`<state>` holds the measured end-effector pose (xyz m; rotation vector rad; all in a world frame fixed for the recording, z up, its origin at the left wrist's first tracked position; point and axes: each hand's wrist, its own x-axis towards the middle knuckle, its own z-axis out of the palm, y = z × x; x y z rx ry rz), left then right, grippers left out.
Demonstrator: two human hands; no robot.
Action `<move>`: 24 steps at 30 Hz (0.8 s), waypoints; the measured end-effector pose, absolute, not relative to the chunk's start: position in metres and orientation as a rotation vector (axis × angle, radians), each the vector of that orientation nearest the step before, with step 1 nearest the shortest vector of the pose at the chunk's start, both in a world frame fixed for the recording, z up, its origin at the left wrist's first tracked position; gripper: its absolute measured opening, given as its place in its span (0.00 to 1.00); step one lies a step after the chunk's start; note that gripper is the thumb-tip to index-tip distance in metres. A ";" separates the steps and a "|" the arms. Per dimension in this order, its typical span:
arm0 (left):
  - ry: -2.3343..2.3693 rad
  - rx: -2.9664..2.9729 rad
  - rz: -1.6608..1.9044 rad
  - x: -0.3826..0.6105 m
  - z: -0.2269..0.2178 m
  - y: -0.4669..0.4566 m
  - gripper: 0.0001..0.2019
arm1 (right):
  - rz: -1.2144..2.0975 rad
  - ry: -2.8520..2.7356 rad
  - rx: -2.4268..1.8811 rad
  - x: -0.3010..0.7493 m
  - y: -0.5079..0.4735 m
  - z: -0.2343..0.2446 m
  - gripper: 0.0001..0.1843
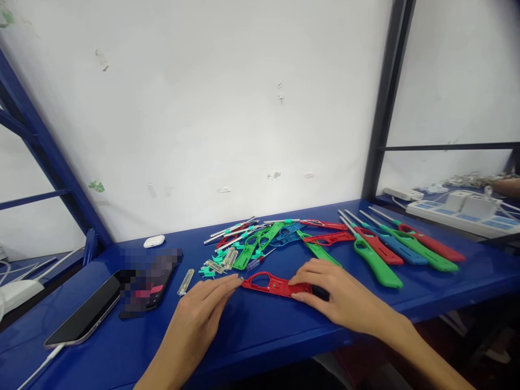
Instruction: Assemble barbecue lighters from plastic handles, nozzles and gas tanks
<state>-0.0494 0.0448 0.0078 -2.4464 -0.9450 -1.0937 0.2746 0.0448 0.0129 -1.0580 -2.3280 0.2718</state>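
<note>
Left hand (202, 310) and right hand (343, 297), grips released, press opposite ends of the red lighter shell (270, 284) flat against the tabletop (260, 338), apparently preventing sliding.

Two bare hands, both the camera wearer's own. Left hand (199, 314): slim, long fingers, wrist uncovered. Left forearm (162, 368) bare right down to the bottom frame edge. Right hand (337, 295): same slim build, short plain nails, knuckles visible. Right forearm (422, 352) bare to the lower right edge. Left-hand nails too small to tell.
</note>
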 end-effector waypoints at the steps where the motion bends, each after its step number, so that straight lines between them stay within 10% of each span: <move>1: -0.952 -2.418 -1.124 -0.049 0.009 0.045 0.12 | 0.272 -2.326 -1.058 0.274 0.045 0.013 0.14; 24: -0.902 -2.364 -1.042 -0.057 0.004 0.049 0.18 | 0.311 -2.305 -1.067 0.274 0.043 0.013 0.14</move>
